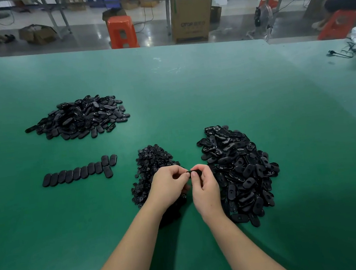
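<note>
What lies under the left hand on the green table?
The pile of small black parts lies under the left hand. The hand and wrist cover its near middle, which cannot be seen.

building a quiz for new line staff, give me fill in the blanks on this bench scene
1. The left hand and right hand together hold one ____ part.
2. The table is ____.
3. The row of parts lies ____ of the hands.
4. The far pile, middle pile and right pile make ____ piles.
Missing words: black; green; left; three.
</note>
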Demonstrator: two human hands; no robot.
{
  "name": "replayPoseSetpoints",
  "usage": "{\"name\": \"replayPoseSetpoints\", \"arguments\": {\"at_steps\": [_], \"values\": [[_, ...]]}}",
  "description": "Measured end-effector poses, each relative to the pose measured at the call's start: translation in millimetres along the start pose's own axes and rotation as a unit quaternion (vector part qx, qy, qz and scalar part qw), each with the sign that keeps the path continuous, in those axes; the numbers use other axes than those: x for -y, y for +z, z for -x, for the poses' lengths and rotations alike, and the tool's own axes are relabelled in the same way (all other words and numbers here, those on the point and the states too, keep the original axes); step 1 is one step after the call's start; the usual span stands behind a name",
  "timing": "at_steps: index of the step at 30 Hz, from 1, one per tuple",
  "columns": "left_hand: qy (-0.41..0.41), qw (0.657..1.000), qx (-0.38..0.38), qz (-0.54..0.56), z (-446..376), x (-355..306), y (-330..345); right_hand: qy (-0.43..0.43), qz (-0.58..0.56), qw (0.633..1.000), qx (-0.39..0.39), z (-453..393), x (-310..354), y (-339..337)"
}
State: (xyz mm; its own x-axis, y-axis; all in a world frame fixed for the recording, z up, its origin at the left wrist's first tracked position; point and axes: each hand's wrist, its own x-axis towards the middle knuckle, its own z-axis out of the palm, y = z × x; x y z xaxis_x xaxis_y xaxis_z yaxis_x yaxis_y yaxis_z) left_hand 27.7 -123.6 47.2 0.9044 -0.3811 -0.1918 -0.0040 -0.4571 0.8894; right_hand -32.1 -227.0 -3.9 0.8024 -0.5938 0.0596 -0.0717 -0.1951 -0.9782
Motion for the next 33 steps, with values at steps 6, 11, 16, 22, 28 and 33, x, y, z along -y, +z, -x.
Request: {"name": "replayPoseSetpoints", "arguments": {"at_steps": [6, 11, 16, 22, 28, 33], "values": [[0.075, 0.992, -0.035, -0.091, -1.8, 0.5, 1.7, 0.023, -0.03, 0.999, 0.009, 1.4, 1.4, 2.3], [0.114, 0.972, -0.051, -0.198, -2.1, 0.0, -7.4, 0.02, -0.037, 0.999, 0.006, 2.7, 3.2, 2.7], [0.039, 0.958, -0.237, -0.157, 1.1, 28.8, -53.4, 0.02, -0.027, 0.999, 0.013, 2.9, 2.8, 2.2], [-0.109, 0.924, -0.341, -0.133, 12.9, 97.0, -125.9, 0.029, -0.007, 0.999, 0.016, 2.4, 2.9, 2.7], [-0.108, 0.908, -0.378, -0.144, 13.0, 112.1, -139.8, 0.033, 0.009, 0.999, 0.019, 3.3, 3.3, 3.2], [-0.105, 0.899, -0.382, -0.185, 7.9, 110.2, -141.7, 0.038, 0.016, 0.999, 0.025, 2.9, 4.6, 2.9]]}}
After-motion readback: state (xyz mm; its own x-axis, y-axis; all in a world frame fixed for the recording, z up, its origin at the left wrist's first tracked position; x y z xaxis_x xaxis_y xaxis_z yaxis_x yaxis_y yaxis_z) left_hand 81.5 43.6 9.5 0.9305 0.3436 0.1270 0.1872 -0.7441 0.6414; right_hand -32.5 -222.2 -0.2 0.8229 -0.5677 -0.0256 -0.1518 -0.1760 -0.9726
